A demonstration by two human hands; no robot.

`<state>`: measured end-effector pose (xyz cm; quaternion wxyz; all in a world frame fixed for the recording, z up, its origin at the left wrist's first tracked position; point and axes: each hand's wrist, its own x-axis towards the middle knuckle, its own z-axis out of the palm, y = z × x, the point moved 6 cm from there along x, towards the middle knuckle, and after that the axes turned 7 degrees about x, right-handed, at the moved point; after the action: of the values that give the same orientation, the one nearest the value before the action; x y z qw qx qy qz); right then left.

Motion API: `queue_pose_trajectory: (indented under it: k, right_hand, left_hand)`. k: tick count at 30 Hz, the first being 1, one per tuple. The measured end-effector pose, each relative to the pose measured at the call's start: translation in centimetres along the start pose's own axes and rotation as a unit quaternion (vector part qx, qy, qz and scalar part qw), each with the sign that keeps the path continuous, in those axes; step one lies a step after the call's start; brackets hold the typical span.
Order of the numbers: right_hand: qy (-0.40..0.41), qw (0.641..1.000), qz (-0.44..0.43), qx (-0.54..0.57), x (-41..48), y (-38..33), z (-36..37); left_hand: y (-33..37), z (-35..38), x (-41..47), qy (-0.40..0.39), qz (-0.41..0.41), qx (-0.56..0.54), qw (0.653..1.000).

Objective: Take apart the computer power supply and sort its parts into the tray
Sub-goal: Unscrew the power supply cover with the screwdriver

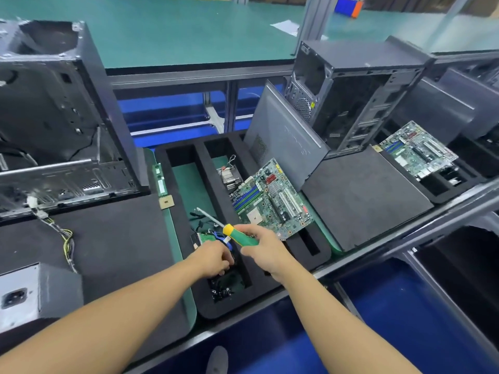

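A black foam tray [186, 201] with long compartments lies in the middle of the bench. My right hand [263, 247] grips a screwdriver [237, 234] with a green and yellow handle, its shaft pointing up-left over the tray. My left hand [214, 259] reaches down into the near end of the left compartment, fingers curled over small dark parts; what it holds is hidden. A green motherboard [272, 198] leans in the tray's right compartment, with a heatsink [229, 176] behind it. The grey power supply [35, 292] sits at the near left with its wire bundle [66, 241] trailing.
An open computer case [54, 117] stands at the left on a black mat [113, 238]. A grey side panel [280, 139] leans behind the tray. A second case [351, 98] and a second tray with a motherboard [418, 149] stand to the right. A RAM stick [159, 179] lies beside the tray.
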<state>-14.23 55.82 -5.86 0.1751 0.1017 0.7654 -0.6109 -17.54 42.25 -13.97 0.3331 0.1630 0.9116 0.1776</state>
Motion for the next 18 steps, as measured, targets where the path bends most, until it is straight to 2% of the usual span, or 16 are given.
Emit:
queue_pose_trajectory:
  k: [3, 7, 10, 15, 18]
  right_hand:
    - [0.005, 1.0, -0.014, 0.02, 0.7, -0.6, -0.2]
    - [-0.001, 0.998, -0.046, 0.039, 1.0, -1.4, 0.5]
    - [-0.013, 0.996, -0.052, 0.072, 1.0, -1.5, 1.4]
    - [-0.019, 0.97, -0.04, 0.24, 1.5, -2.0, 3.9]
    - [-0.066, 0.942, -0.031, 0.328, 1.9, -3.6, 6.9]
  left_hand:
    - [0.1, 0.1, 0.2, -0.003, -0.005, -0.008, 1.0]
    - [0.1, 0.5, -0.4, -0.046, 0.001, 0.01, 0.999]
    - [-0.1, 0.1, -1.0, -0.03, 0.015, -0.008, 0.999]
    - [-0.6, -3.4, -3.5, 0.013, 0.056, -0.01, 0.998]
    - [-2.6, -6.4, -5.5, 0.03, 0.053, 0.038, 0.997]
